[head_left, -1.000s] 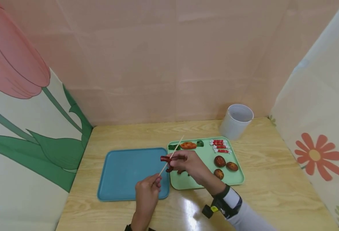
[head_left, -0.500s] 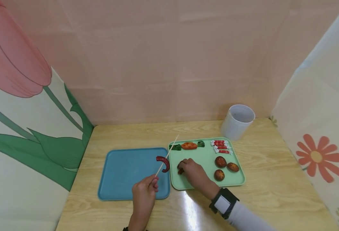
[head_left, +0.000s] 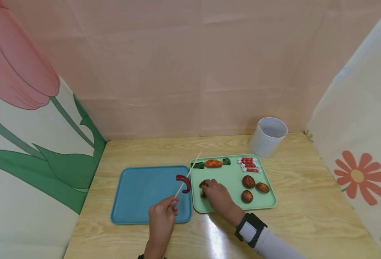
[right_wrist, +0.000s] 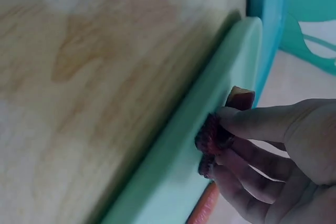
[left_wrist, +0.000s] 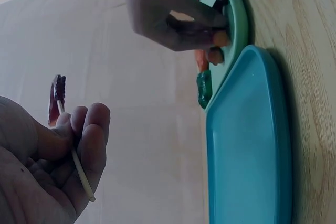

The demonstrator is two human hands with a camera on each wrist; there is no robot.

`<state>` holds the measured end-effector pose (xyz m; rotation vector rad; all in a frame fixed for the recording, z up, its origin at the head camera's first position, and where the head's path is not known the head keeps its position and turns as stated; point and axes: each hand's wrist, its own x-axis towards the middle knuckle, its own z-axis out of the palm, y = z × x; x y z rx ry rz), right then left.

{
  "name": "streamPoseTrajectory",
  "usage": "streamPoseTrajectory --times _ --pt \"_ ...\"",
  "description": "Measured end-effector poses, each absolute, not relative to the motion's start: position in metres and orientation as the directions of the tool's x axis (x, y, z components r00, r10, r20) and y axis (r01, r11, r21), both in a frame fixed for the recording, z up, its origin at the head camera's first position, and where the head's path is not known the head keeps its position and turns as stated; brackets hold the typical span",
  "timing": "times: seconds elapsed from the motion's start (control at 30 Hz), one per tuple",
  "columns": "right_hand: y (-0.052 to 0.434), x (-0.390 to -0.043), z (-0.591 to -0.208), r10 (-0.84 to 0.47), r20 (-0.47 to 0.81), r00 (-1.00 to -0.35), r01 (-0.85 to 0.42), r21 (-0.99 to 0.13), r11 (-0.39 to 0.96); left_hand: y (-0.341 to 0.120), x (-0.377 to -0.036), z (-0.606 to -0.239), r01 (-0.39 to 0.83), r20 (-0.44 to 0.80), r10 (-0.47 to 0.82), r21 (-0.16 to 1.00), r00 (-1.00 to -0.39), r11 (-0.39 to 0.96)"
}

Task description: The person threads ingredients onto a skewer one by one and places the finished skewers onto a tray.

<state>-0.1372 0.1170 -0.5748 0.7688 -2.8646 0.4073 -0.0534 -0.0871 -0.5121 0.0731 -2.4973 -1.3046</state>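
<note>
Since a second earlier, the right hand (head_left: 217, 194) had left the skewer and come down onto the green tray (head_left: 224, 207), where its fingertips (right_wrist: 233, 116) pinched a dark red food piece (right_wrist: 214, 135) lying on the tray floor close to the left rim. That piece looked rough and knobbly, with a lighter cut face showing just beyond it. The left hand (head_left: 162, 216) kept its place over the blue tray (head_left: 135, 201), thumb and curled fingers (left_wrist: 89, 129) pinching the low end of a thin, pale wooden skewer (head_left: 186, 176), which slanted up and away toward the green tray's far corner. A curved red food piece (head_left: 184, 182), hooked like a tentacle, sat threaded about midway along the stick, hanging above the blue tray's right edge and well above the pinching fingers.

Both trays were smooth plastic with rounded corners, lying side by side and touching on a light wood-grain table (head_left: 307, 201). In the green tray lay an orange oval piece (head_left: 213, 163) flanked by two green bits, a cluster of red-and-white sticks (head_left: 249, 164), and three brown rounded pieces (head_left: 252, 187). A white cylindrical cup (head_left: 268, 136) stood behind that tray, near the wall.
</note>
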Motion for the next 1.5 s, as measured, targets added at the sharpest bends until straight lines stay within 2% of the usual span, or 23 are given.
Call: streamPoseTrajectory --times 0.1,0.2,0.3,0.4,0.47,0.53,0.77,0.9,1.2,1.33,1.5 --pt "0.12 -0.141 -0.558 -0.417 0.137 -0.898 -0.438 -0.338 0.833 -0.088 -0.053 -0.513 0.11 0.27 -0.188 0.798 -0.944 0.592" --pt "0.127 -0.151 -0.533 -0.335 0.063 -0.94 -0.306 -0.59 0.747 -0.089 -0.053 -0.514 0.12 0.283 -0.186 0.792 -0.941 0.598" --pt "0.139 -0.164 -0.505 -0.271 0.0 -0.963 -0.144 -0.847 0.511 -0.09 -0.053 -0.515 0.129 0.29 -0.183 0.794 -0.94 0.594" --pt "0.152 -0.175 -0.481 -0.25 -0.07 -0.966 0.009 -0.972 0.234 -0.091 -0.053 -0.516 0.136 0.283 -0.168 0.801 -0.944 0.583" --pt "0.158 -0.18 -0.469 -0.255 -0.101 -0.962 0.083 -0.993 0.078 -0.09 -0.052 -0.517 0.151 0.286 -0.152 0.803 -0.946 0.576" --pt "0.162 -0.183 -0.461 -0.255 -0.104 -0.961 0.107 -0.994 0.005 -0.089 -0.051 -0.519 0.167 0.294 -0.132 0.8 -0.947 0.577" --pt "0.162 -0.182 -0.453 -0.284 -0.056 -0.957 0.089 -0.99 -0.108 -0.087 -0.052 -0.521 0.22 0.345 -0.09 0.758 -0.934 0.614" --pt "0.161 -0.182 -0.452 -0.297 -0.042 -0.954 0.081 -0.99 -0.118 -0.088 -0.053 -0.52 0.223 0.35 -0.086 0.747 -0.933 0.627" --pt "0.159 -0.179 -0.444 -0.308 -0.098 -0.946 0.117 -0.992 -0.043 -0.085 -0.053 -0.518 0.211 0.346 -0.104 0.756 -0.932 0.62" --pt "0.159 -0.178 -0.441 -0.302 -0.121 -0.946 0.132 -0.991 -0.018 -0.083 -0.054 -0.516 0.248 0.409 -0.098 0.709 -0.907 0.66" --pt "0.157 -0.176 -0.44 -0.295 -0.155 -0.943 0.172 -0.984 -0.035 -0.082 -0.058 -0.517 0.318 0.526 -0.083 0.625 -0.847 0.713"
